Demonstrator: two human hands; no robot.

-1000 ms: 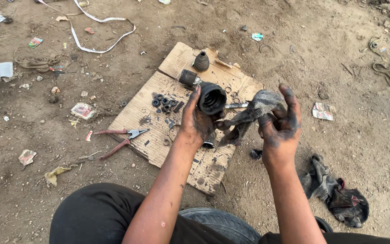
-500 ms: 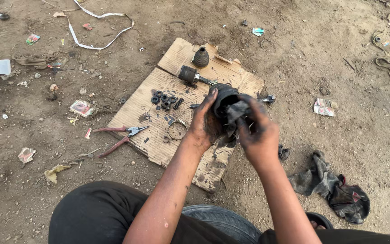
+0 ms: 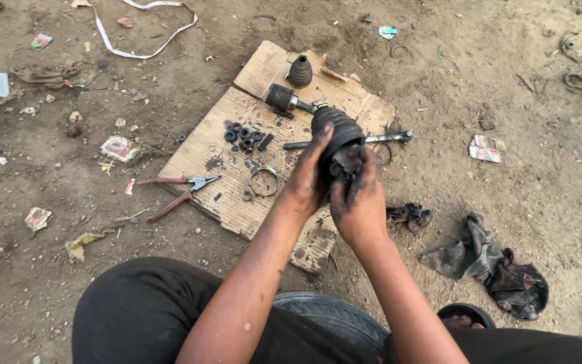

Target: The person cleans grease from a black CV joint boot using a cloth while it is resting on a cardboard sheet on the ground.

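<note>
My left hand (image 3: 306,180) grips a black ribbed rubber boot (image 3: 337,131) from its left side, above a sheet of cardboard (image 3: 237,195) on the dirt. My right hand (image 3: 358,202), black with grease, presses a dark greasy rag (image 3: 346,160) into the boot's near end. Both hands meet at the boot and hide its lower part. On the cardboard beyond lie a metal shaft (image 3: 385,138), a black joint piece (image 3: 279,98) and a small conical boot (image 3: 299,71).
Red-handled pliers (image 3: 173,192) lie at the cardboard's left edge, beside a metal clamp ring (image 3: 264,180) and several small black washers (image 3: 244,135). Dark rags (image 3: 490,263) lie on the dirt at right, a white strap (image 3: 136,47) at the back left. A tyre (image 3: 331,317) sits between my legs.
My right hand has brought the rag from the right into the boot's end. Both hands have closed together around the boot.
</note>
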